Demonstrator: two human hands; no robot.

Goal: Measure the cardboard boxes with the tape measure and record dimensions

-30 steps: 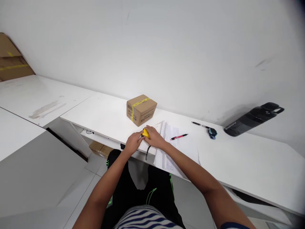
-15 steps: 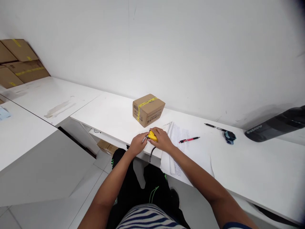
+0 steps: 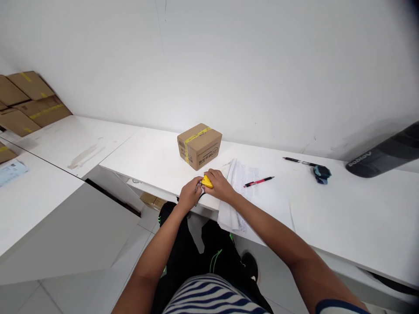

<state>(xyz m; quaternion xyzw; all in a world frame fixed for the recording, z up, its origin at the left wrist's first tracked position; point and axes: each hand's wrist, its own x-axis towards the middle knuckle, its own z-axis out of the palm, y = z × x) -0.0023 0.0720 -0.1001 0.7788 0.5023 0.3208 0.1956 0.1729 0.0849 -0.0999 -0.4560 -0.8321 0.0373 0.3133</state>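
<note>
My right hand (image 3: 220, 186) is closed round a small yellow tape measure (image 3: 207, 181), held just above the front edge of the white desk. My left hand (image 3: 189, 195) is closed too, its thumb and fingertips pinching at the tape measure's left end, where a bit of grey shows. A dark wrist cord (image 3: 200, 198) hangs below, between the hands. Just beyond them sits a sealed cardboard box (image 3: 199, 146) with yellow tape and printed sides. To the right, paper sheets (image 3: 262, 203) lie partly under my right forearm.
A red-and-black pen (image 3: 258, 182) rests on the sheets. Farther right are a black pen (image 3: 299, 161), a dark watch (image 3: 321, 173) and a large black bottle (image 3: 379, 157) near the wall. Several cardboard boxes (image 3: 42, 107) are stacked at the far left.
The view has shifted slightly. The cord, which hung to the right below my right hand, now hangs farther left beside my left hand. Both hands keep hold of the tape measure.
</note>
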